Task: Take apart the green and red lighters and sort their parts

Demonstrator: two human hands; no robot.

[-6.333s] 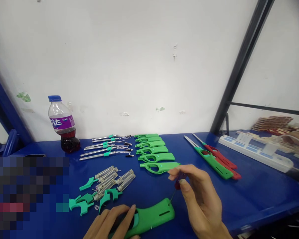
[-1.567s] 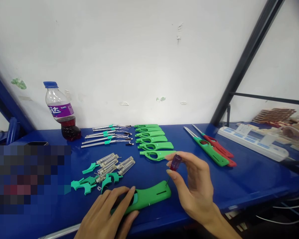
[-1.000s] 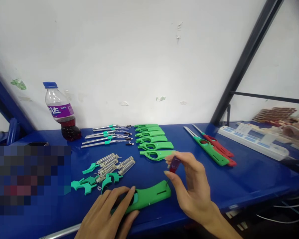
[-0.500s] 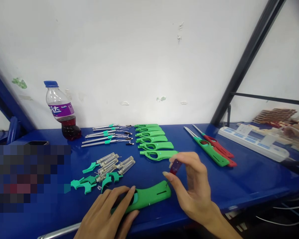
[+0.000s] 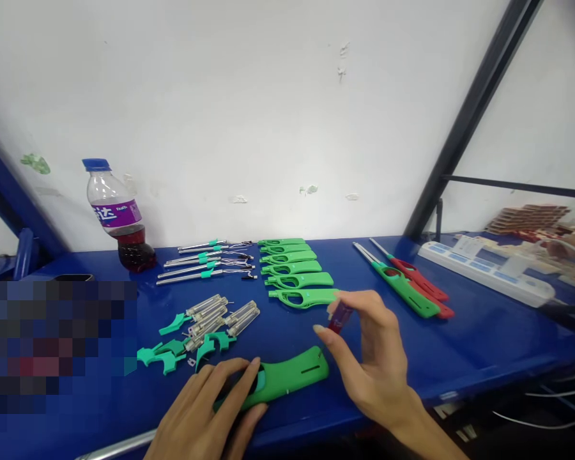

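Green plastic front and centre: a lighter handle point(image 5: 292, 377) lies flat on the blue workbench point(image 5: 483, 345). It's chunky and curved, with a thin slot near its right end and a teal insert showing at the dark finger opening. No writing to read on it. The left hand point(image 5: 206, 415) clamps it down, fingers over the top, thumb tucked against the near edge. Just to its right, the right hand point(image 5: 371, 367) pinches a small screwdriver point(image 5: 339, 317) by its translucent dark-red grip, between thumb and fingertips. The shaft angles down to the handle's right end, but the tip is too fine to say whether it touches.

Beyond the right hand's fingertips, green handle shells point(image 5: 294, 271) are lined up in a row, the nearest just past the screwdriver. Beyond the left hand, clear gas tanks point(image 5: 206, 326) with teal triggers sit in a loose pile. Farther back lie metal nozzle tubes point(image 5: 206, 268) with teal collars and thin wires. Far off on the left hand's side stands a soda bottle point(image 5: 117, 217): blue cap, dark drink low inside, purple label with the white character 达. The smaller lettering beside it is unreadable. Out past the right hand, a green lighter point(image 5: 405, 295) and a red lighter point(image 5: 424, 289) lie side by side, then a white power strip point(image 5: 489, 276).
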